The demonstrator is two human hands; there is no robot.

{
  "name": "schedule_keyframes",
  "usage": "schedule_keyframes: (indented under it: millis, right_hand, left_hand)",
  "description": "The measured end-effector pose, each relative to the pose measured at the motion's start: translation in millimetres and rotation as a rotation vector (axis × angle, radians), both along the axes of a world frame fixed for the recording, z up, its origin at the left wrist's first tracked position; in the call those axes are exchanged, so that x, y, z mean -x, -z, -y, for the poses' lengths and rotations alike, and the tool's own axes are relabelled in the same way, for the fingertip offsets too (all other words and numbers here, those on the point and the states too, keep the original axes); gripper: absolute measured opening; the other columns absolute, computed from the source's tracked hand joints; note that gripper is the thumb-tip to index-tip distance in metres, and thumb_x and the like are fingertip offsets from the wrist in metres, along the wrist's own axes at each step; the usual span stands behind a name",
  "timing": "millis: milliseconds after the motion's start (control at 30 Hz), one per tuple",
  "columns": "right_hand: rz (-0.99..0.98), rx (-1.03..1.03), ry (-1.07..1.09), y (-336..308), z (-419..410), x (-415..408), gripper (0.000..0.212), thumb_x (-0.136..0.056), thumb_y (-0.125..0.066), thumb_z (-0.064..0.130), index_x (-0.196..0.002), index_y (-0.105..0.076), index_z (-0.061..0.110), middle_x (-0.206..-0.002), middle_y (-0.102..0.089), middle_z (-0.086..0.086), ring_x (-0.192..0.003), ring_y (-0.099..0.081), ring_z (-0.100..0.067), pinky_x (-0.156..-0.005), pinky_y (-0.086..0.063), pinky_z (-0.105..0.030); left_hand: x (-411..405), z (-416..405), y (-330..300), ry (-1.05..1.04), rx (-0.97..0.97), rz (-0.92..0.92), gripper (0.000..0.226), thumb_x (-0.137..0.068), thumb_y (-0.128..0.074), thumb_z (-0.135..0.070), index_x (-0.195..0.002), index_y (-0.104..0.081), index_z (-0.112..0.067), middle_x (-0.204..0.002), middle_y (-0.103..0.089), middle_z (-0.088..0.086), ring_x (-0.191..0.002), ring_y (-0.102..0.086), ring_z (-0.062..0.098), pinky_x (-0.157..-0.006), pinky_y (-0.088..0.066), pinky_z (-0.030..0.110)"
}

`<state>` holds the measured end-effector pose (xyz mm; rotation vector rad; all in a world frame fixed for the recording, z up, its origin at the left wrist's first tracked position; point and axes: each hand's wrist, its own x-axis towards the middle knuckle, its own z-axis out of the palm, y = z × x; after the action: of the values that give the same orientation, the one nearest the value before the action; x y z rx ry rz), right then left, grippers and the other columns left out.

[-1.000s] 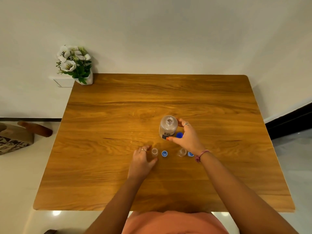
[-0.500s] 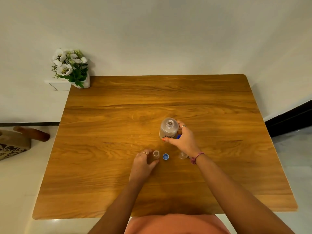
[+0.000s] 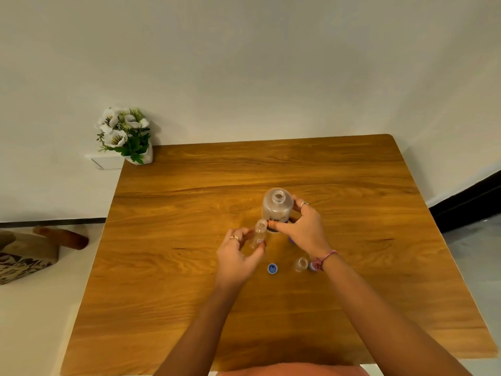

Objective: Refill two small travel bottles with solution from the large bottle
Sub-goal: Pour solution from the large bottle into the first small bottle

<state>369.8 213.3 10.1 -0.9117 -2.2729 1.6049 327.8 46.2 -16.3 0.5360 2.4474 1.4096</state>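
My right hand (image 3: pixel 303 229) gripped the large bottle (image 3: pixel 277 208), thumb across its dark label and the other fingers (image 3: pixel 303 205) curled round its far side, a ring on one of them. The bottle had no cap on, its open mouth facing up, and it stood near the middle of the wooden bench (image 3: pixel 189 294); I could not tell whether its base rested on the wood or was just off it.

My left hand (image 3: pixel 237 256) held one small bottle (image 3: pixel 259 236), pinched between thumb and fingertips, its open neck tilted toward the large bottle and just beside that bottle's lower edge. That hand wore a ring as well.

The second small bottle (image 3: pixel 300 264) stood uncapped on the bench below my right wrist, apart from both hands. A blue cap (image 3: pixel 272 268) lay open side up to its left, between the two forearms. Another blue cap (image 3: pixel 313 266) sat just right of that bottle, partly hidden by the pink cord bracelet (image 3: pixel 324 258) on my wrist. A bit of blue (image 3: pixel 291 240) showed under my right palm; too little was visible to say what it was.

At the bench's far left corner stood a white pot of white flowers (image 3: pixel 124 134) against the wall.
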Motion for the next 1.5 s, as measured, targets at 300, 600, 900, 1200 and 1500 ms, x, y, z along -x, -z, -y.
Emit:
schedule_keyframes:
  millis: [300, 600, 900, 1200, 1500]
  right_hand:
    - [-0.214, -0.217, 0.015, -65, -19, 20, 0.077, -0.057, -0.088, 0.032, -0.124, -0.052, 0.021, -0.110, -0.054, 0.014, -0.102, -0.051, -0.002, -0.081, -0.049, -0.018]
    - [-0.385, -0.517, -0.055, -149, -40, 46, 0.080, -0.058, -0.085, 0.038, -0.129, -0.050, 0.024, -0.115, -0.054, 0.009, -0.105, -0.050, -0.005, -0.079, -0.047, -0.013]
    - [-0.421, -0.728, -0.097, -218, -54, 57, 0.080, -0.060, -0.084, 0.036, -0.132, -0.049, 0.025, -0.120, -0.057, 0.001, -0.109, -0.050, -0.016, -0.088, -0.049, -0.031]
    - [-0.473, -0.900, -0.069, -261, -59, 59, 0.072, -0.063, -0.083, 0.035, -0.128, -0.053, 0.026, -0.118, -0.057, 0.003, -0.107, -0.050, -0.017, -0.081, -0.044, -0.027]
    - [-0.535, -1.048, -0.050, -293, -56, 53, 0.070, -0.066, -0.083, 0.030, -0.128, -0.054, 0.022, -0.120, -0.059, -0.001, -0.109, -0.050, -0.021, -0.081, -0.050, -0.038]
  left_hand:
    - [23, -17, -84, -0.088, -0.330, -0.069, 0.031, -0.076, -0.077, -0.017, -0.105, -0.065, -0.020, -0.100, -0.058, -0.011, -0.094, -0.058, -0.005, -0.070, -0.054, 0.013]
    - [43, -30, -168, -0.115, -0.506, -0.114, 0.035, -0.073, -0.080, -0.018, -0.105, -0.065, -0.020, -0.097, -0.061, -0.005, -0.088, -0.063, -0.003, -0.063, -0.050, 0.008]
    - [51, -40, -220, -0.124, -0.593, -0.158, 0.035, -0.072, -0.080, -0.020, -0.103, -0.065, -0.026, -0.095, -0.062, 0.000, -0.083, -0.064, -0.009, -0.063, -0.049, 0.006]
    - [59, -43, -249, -0.146, -0.584, -0.222, 0.035, -0.070, -0.081, -0.031, -0.099, -0.064, -0.039, -0.098, -0.065, -0.008, -0.089, -0.065, -0.001, -0.074, -0.053, 0.015]
    - [58, -42, -268, -0.157, -0.625, -0.285, 0.035, -0.069, -0.082, -0.029, -0.096, -0.064, -0.041, -0.094, -0.067, -0.010, -0.089, -0.064, -0.003, -0.075, -0.051, 0.010]
